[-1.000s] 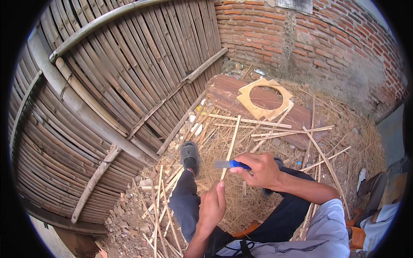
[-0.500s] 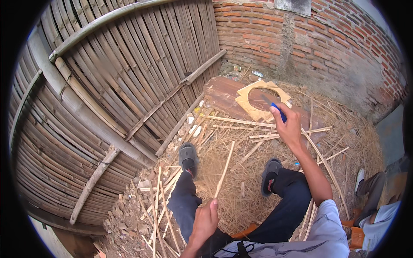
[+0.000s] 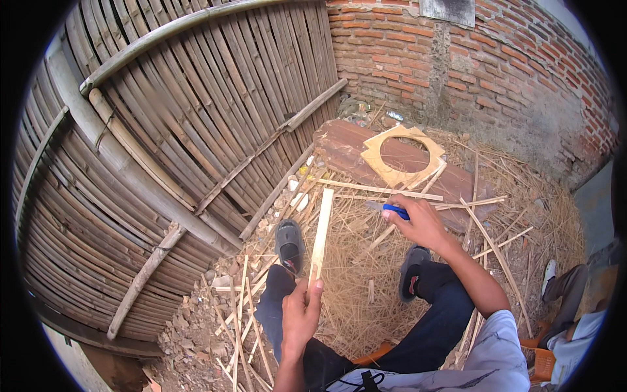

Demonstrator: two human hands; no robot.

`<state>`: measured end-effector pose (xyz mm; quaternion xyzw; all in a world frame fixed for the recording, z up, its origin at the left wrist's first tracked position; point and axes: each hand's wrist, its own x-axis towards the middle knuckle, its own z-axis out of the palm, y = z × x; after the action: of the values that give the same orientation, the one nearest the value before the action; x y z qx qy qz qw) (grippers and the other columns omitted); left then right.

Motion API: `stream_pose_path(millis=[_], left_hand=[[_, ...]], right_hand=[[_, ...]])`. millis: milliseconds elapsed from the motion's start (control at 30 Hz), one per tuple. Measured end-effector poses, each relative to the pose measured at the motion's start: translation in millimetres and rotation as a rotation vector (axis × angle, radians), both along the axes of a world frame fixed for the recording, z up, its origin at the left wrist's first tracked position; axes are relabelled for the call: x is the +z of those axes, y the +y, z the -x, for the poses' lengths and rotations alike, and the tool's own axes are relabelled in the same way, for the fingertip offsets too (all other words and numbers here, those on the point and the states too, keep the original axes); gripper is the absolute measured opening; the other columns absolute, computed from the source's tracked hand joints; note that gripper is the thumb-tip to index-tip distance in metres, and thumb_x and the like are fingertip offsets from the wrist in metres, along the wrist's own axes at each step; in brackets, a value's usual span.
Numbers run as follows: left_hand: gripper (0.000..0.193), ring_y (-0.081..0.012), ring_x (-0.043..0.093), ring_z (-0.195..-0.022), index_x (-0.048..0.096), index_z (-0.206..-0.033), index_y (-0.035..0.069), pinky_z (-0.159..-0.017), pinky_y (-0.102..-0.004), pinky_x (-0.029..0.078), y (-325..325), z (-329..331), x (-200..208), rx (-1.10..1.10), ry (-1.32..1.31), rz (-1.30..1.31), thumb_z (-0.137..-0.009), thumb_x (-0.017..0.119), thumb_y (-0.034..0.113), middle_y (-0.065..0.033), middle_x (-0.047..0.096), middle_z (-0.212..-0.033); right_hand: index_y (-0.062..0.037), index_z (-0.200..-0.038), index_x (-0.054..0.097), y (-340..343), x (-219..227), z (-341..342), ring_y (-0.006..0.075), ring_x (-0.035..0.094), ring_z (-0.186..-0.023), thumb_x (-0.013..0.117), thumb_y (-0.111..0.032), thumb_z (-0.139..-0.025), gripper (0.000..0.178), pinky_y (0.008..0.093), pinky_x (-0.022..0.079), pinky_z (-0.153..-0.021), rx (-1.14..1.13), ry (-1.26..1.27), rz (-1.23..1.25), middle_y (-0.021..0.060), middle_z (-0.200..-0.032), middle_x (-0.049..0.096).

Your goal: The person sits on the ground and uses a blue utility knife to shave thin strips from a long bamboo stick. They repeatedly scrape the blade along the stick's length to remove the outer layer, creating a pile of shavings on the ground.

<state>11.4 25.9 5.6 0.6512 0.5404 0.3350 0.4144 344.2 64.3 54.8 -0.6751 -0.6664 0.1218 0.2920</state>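
My left hand (image 3: 302, 313) is closed round the lower end of a pale, flat bamboo strip (image 3: 322, 225), which points up and away from me. To its right, my right hand (image 3: 421, 219) grips the blue handle of a knife (image 3: 396, 211). The short blade points left towards the strip, with a gap between them. Beyond the right hand lies a flat, light wooden piece (image 3: 374, 157) with a large round hole and a notched outline. It rests on a reddish-brown board (image 3: 339, 147) on the ground.
A slatted bamboo wall (image 3: 196, 111) stands on the left, a brick wall (image 3: 509, 85) at the back. Cut strips (image 3: 499, 245) and fine shavings (image 3: 353, 294) cover the ground round my feet. Another person's leg (image 3: 563, 291) and an orange chair (image 3: 543, 362) show at the right.
My right hand has come down and left with the knife, nearer the strip. My left hand has risen slightly, and the strip has turned its broad, pale face into view.
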Motion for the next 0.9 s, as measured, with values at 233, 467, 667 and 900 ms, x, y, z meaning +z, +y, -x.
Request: stream_pose_path(millis=[233, 467, 667, 900], left_hand=[[0.039, -0.0101, 0.04, -0.051, 0.061, -0.086, 0.0, -0.05, -0.0347, 0.035, -8.9, -29.0, 5.4, -0.039, -0.079, -0.041, -0.111, 0.066, 0.03, -0.0049, 0.047, -0.055], [0.036, -0.0327, 0.057, -0.048, 0.061, -0.091, -0.002, -0.05, -0.0458, 0.04, -16.6, -41.1, 24.7, -0.061, 0.051, -0.141, -0.112, 0.062, 0.028, -0.02, 0.055, -0.057], [0.037, -0.0443, 0.061, -0.054, 0.06, -0.093, -0.003, -0.052, -0.0502, 0.043, -18.3, -41.7, 19.9, -0.052, 0.068, -0.138, -0.113, 0.059, 0.029, -0.0241, 0.058, -0.061], [0.04, -0.0332, 0.06, -0.052, 0.064, -0.094, -0.002, -0.054, -0.0467, 0.044, -45.4, -7.7, 6.6, -0.12, 0.07, 0.001, -0.114, 0.055, 0.031, -0.0193, 0.055, -0.059]], right_hand=[[-0.0036, -0.105, 0.076, -22.1, -2.4, 44.0, 0.0267, 0.073, -0.066, 0.079, -0.036, -0.098, 0.034, 0.0373, 0.055, -0.057, 0.3, 0.012, -0.448, 0.0101, -0.087, 0.075], [-0.0069, -0.104, 0.077, -28.8, -5.0, 62.3, 0.0252, 0.069, -0.058, 0.079, -0.036, -0.097, 0.03, 0.0371, 0.053, -0.049, 0.391, -0.018, -0.468, 0.0077, -0.083, 0.073], [-0.0071, -0.104, 0.078, -27.7, -5.1, 65.4, 0.0256, 0.07, -0.058, 0.079, -0.036, -0.097, 0.029, 0.0369, 0.053, -0.049, 0.387, -0.034, -0.453, 0.0083, -0.08, 0.073], [-0.0037, -0.103, 0.078, 18.7, 29.8, -20.3, 0.0212, 0.069, -0.058, 0.071, -0.034, -0.105, 0.031, 0.0367, 0.054, -0.054, -0.167, 0.024, -0.681, 0.0118, -0.084, 0.077]])
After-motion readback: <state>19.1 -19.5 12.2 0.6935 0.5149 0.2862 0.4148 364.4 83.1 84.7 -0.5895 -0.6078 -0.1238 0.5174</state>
